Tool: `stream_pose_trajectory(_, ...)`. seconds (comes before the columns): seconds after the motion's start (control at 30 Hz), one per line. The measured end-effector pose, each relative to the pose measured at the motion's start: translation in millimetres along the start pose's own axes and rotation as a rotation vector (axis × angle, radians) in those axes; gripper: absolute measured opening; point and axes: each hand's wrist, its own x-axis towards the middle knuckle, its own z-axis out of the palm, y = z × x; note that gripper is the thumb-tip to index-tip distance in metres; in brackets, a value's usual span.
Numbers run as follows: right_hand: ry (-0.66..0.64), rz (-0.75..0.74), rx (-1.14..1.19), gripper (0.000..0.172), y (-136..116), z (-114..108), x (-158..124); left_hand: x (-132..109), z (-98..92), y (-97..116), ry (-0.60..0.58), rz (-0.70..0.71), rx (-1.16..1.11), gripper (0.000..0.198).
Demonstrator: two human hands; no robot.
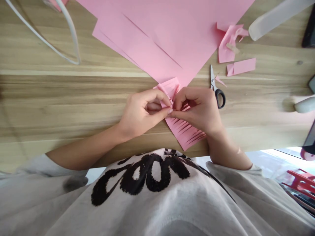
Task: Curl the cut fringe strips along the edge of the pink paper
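My left hand (146, 109) and my right hand (197, 106) meet at the middle of the table, thumbs and fingers pinched together. Between them is a piece of pink paper cut into a fringe (185, 136); its slit strips spread out below my right hand. A folded part of pink paper (169, 88) sticks up above the fingertips; whether it is the same piece I cannot tell. My fingers cover the exact spot being pinched. Just right of my right hand lies a pair of scissors (216, 90) with black handles, its blades pointing away from me.
Large pink paper sheets (167, 39) lie beyond my hands on the wooden table (73, 95). Pink paper scraps (227, 46) and a cut strip (242, 66) lie at the right, near a whitish translucent stick (275, 21). A white cable (73, 36) loops at the upper left.
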Motion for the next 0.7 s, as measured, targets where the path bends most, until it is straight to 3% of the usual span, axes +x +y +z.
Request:
stream_pose_trajectory(0.33, 0.031, -0.097, -0.007, 0.047, 1.3, -2.5, 0.5, 7.5, -3.9, 6.8, -0.110, -0.147, -0.222, 0.022)
stream_pose_trajectory(0.57, 0.015, -0.115, 0.014, 0.048, 2.0, -2.7, 0.9, 8.5, -4.1, 3.6, -0.100, -0.033, -0.179, 0.022)
stream_pose_trajectory(0.7, 0.036, -0.099, -0.012, 0.048, 1.4, -3.1, 0.7, 7.8, -3.3, 0.9, -0.094, -0.074, -0.203, 0.022)
